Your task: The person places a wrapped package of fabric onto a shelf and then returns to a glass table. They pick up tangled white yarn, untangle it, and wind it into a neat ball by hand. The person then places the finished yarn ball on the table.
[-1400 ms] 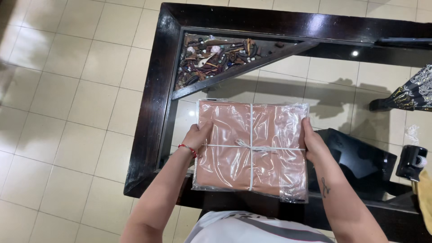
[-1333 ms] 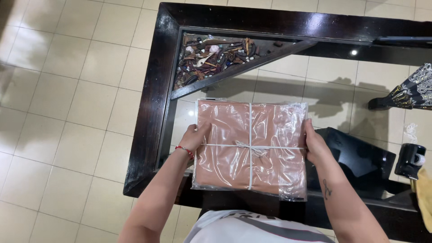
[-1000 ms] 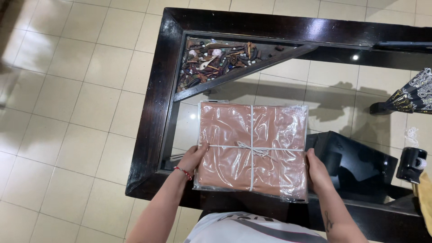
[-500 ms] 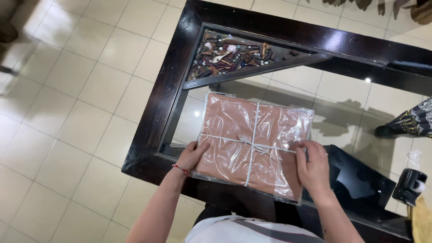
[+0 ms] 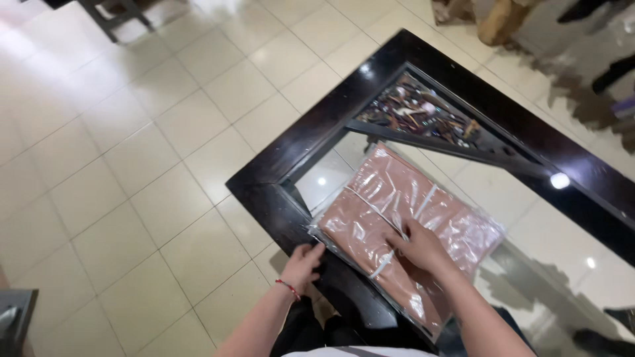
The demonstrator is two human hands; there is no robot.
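A flat packet of pinkish-brown folded cloth (image 5: 397,218) in clear plastic, tied crosswise with white string, lies on the glass top of a dark wooden table (image 5: 317,132). My right hand (image 5: 420,246) rests on top of the packet at the string crossing, fingers spread and pressing down. My left hand (image 5: 303,264), with a red thread on the wrist, touches the packet's near left corner at the table's dark frame, fingers loosely curled.
Under the glass, a triangular compartment (image 5: 423,116) holds several small mixed items. Pale square floor tiles (image 5: 132,165) lie to the left. Chair legs (image 5: 112,13) stand at the top left; dark objects sit at the lower right edge.
The packet has been set down on the glass. My right hand has moved from its side edge onto its top. The view has swung left and tilted.
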